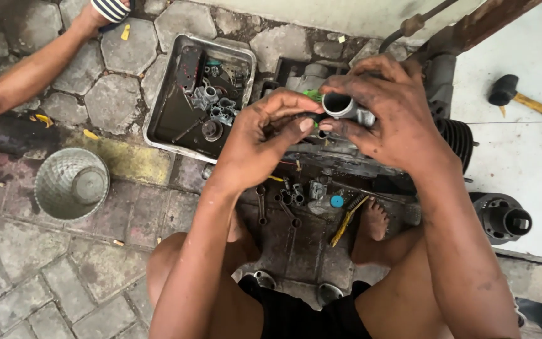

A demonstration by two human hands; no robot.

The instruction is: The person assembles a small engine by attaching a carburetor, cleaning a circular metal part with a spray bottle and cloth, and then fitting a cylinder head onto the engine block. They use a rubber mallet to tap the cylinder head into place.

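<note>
My right hand (390, 116) grips the grey metal tube (341, 105), my left hand (261, 135) pinches its rim; loose parts below my hands lie unfitted.

The right hand (389, 108) covers most of the grey metal tube (341, 105); only its open mouth shows. The left hand (260, 139) hides nearly all of a green-handled tool (312, 95) beside that tube, and what kind it is cannot be told. Below the tube, the engine block (453, 135) is largely masked by both hands. Left of the tube, the parts in the oily metal tray (158, 122) are too murky to name. Another person's arm (29, 72) is cut off by the left edge, and the hammer (525, 100) by the right edge.
</note>
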